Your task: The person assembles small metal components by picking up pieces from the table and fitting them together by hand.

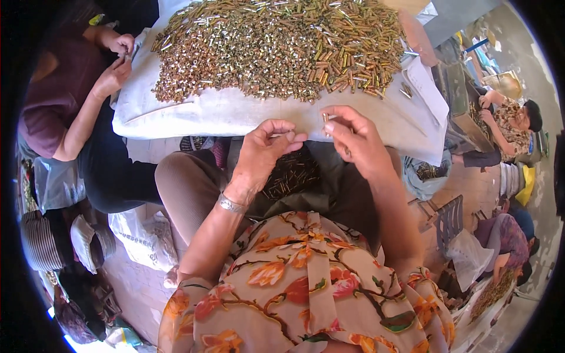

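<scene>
My right hand (357, 140) is closed, pinching a small brass-coloured metal sleeve (325, 119) upright between thumb and forefinger. Another small metal piece (346, 152) shows under its curled fingers. To its left, a short distance away, my left hand (268, 148) has thumb and fingers pressed together; what it holds, if anything, is too small to make out. Both hands hover by the near edge of the cloth-covered table (229, 117). On the table lies a big heap of small brass-coloured metal parts (253, 53), short rings toward the left and longer sleeves toward the right.
Below my hands, dark slender metal pieces (291, 173) lie gathered at my lap. A blue bag (426, 176) with more pieces stands at the right. One co-worker's hands (115, 70) work at the table's left; other people (512, 120) sit at the right. A white bag (144, 238) rests on the floor.
</scene>
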The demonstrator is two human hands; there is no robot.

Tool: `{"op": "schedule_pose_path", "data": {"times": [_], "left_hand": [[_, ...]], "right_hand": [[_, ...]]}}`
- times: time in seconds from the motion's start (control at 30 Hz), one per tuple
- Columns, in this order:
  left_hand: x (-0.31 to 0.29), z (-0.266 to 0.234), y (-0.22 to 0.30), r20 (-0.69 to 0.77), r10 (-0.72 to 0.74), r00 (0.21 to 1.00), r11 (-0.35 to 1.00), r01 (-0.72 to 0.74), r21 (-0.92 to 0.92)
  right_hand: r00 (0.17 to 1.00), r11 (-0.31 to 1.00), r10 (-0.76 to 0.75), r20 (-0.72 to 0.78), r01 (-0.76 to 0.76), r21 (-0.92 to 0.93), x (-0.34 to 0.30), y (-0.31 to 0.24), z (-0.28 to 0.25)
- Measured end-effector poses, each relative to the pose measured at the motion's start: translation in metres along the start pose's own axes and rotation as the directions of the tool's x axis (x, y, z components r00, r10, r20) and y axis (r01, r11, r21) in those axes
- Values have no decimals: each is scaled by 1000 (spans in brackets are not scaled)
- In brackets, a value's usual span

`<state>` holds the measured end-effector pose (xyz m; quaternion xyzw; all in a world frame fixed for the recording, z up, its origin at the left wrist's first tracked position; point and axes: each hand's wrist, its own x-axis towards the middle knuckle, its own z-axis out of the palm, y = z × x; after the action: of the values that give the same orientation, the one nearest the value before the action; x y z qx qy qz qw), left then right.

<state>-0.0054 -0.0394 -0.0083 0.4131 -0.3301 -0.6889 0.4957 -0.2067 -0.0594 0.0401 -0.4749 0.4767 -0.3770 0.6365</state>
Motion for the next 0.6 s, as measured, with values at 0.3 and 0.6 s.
{"op": "schedule_pose_path", "data": {"times": [0.3, 0.6], "left_hand": [[-44, 8, 5, 73, -39, 997, 971, 55, -233], [-62, 23, 7, 29, 43, 999, 963, -34, -267]], "right_hand": [[958, 963, -246, -147, 224, -150, -44, 5, 33], [871, 868, -477, -119, 446, -218, -54, 20, 48]]}}
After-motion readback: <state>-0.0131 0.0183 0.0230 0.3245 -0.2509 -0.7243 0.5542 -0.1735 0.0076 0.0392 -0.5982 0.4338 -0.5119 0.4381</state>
